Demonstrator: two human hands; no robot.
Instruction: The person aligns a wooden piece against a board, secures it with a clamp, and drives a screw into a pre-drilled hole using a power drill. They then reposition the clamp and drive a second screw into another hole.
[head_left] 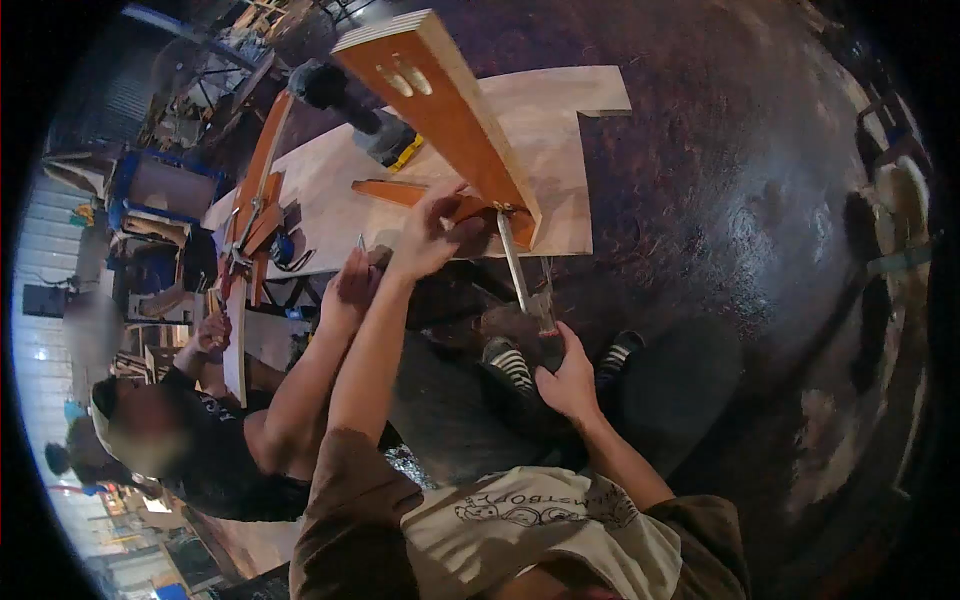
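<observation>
A long orange-faced board (450,110) with pale layered edges rises at an angle from the plywood sheet's near edge. My left hand (432,236) is closed around a smaller orange wood piece (468,210) at the board's lower end. Low on the right, my right hand (572,378) grips a dark tool handle, partly hidden by the fingers and hard to make out. Beside it, a pale narrow strip (513,262) slants up to the board's lower end. A thin orange wedge (390,191) lies on the plywood behind my left hand.
The plywood sheet (560,150) carries a dark drill with a yellow-edged battery (385,140). Orange boards (262,160) and a clamp lie at its left. A co-worker (250,440) sits at the left, arms reaching in beside my left arm. Striped shoes (508,365) show below.
</observation>
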